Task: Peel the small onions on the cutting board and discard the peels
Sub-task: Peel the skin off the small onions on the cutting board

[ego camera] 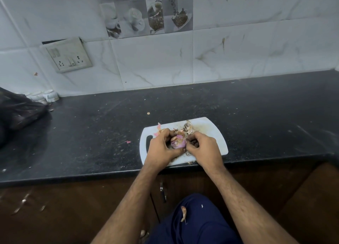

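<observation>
Head view: my left hand (161, 148) cradled the onion (178, 143), right hand (203, 149) pinching its right-side skin

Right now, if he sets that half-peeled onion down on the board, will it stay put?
Probably not: the onion looks round, so it may roll on the flat cutting board. Its bared purple flesh looks smooth, likely slippery. Both the left hand and right hand grip it.

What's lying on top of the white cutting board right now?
On the cutting board, loose onion peels lie along the far edge. Both hands work over it: the left hand grips a small purple onion, the right hand pinches its skin. Whatever lies beneath the hands is covered.
</observation>
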